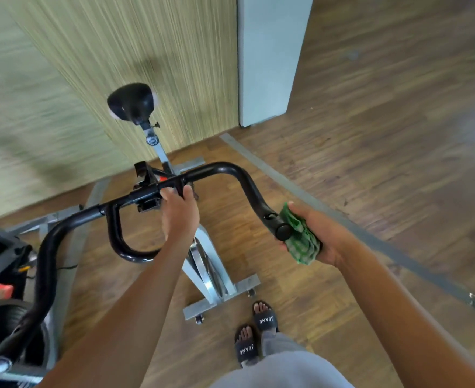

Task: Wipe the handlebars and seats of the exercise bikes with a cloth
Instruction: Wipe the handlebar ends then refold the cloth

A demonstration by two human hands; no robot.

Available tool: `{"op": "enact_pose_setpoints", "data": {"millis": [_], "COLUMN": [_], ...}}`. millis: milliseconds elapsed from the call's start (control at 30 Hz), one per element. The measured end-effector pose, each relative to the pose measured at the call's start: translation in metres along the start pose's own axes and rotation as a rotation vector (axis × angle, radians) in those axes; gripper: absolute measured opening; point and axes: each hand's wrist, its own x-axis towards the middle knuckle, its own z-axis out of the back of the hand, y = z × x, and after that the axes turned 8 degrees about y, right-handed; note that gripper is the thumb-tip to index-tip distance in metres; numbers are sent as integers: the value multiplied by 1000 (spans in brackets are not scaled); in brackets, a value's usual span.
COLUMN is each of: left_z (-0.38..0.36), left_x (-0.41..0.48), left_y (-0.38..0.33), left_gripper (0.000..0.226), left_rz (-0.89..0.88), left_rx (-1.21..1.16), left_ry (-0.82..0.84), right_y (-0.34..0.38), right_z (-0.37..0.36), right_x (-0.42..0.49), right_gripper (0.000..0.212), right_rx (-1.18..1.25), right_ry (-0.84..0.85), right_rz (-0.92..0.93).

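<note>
Handlebar (230, 168) with left hand (180, 214) curled round mid-bar, right hand (324, 238) clasping cloth (300, 243) at bar end; seat (131, 102) and wall (160, 51) beyond.

Head-worn view — down, close over handlebars (222, 167)

Green cloth (300, 238), darker green check. Glossy black handlebars (230, 167); black seat (131, 100). Silver-grey bike frame (216, 278). Brown wood-plank floor (384, 121) with a grey strip (247, 152). Yellow-green wall panel (146, 37), fine vertical streaks. Black sandals (265, 320), white lettering.
</note>
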Motion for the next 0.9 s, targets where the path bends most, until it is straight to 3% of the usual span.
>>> {"op": "enact_pose_setpoints", "data": {"millis": [133, 200, 267, 333, 400, 500, 667, 800, 900], "left_z": [0, -9, -23, -41, -71, -121, -201, -256, -289], "left_x": [-47, -80, -122, -157, -180, -199, -215, -224, -215], "left_y": [-40, -73, -107, -131, -148, -168, -221, -276, -313], "left_gripper": [23, 14, 9, 13, 28, 45, 25, 17, 18], "left_rz": [-268, -506, -698, -794, -755, -696, -695, -541, -366], "left_rx": [27, 0, 1, 60, 148, 215, 224, -122, -437], "left_ry": [-191, -88, 119, 296, 508, 635, 814, 1008, 1225], "right_y": [-6, -5, -1, 4, 11, 29, 61, 90, 115], "right_z": [24, 28, 32, 36, 49, 82, 157, 228, 283], "right_x": [-18, -30, -40, -45, -54, -68, -81, -98, -105], "right_gripper": [51, 48, 43, 44, 42, 34, 48, 52, 47], "right_rx": [320, 441, 547, 595, 644, 767, 861, 880, 823], "right_ry": [13, 37, 52, 54, 55, -3, -69, -57, -58], "right_rz": [260, 345, 427, 483, 548, 655, 722, 835, 803]}}
